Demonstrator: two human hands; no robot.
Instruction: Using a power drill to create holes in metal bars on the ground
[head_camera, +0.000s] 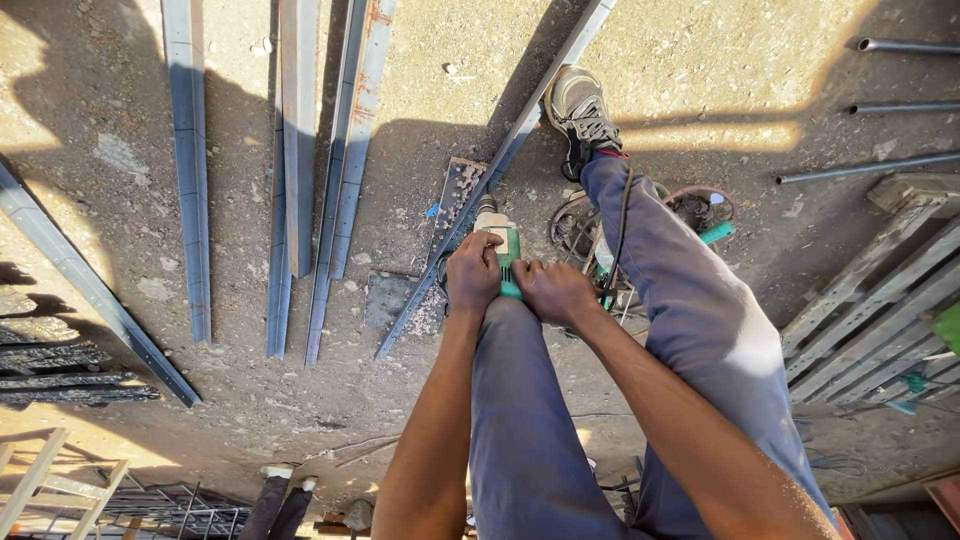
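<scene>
Both the left hand (472, 272) and the right hand (553, 291) were clenched around a green power drill (503, 250). Its tip, apparently, met a long steel bar (497, 167) lying on the dirt ground (700, 60), pinned under a shoe (583, 116).

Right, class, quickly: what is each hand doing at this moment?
Left hand: closed around the green power drill, gripping its body.
Right hand: closed on the same drill, at its rear end.
</scene>
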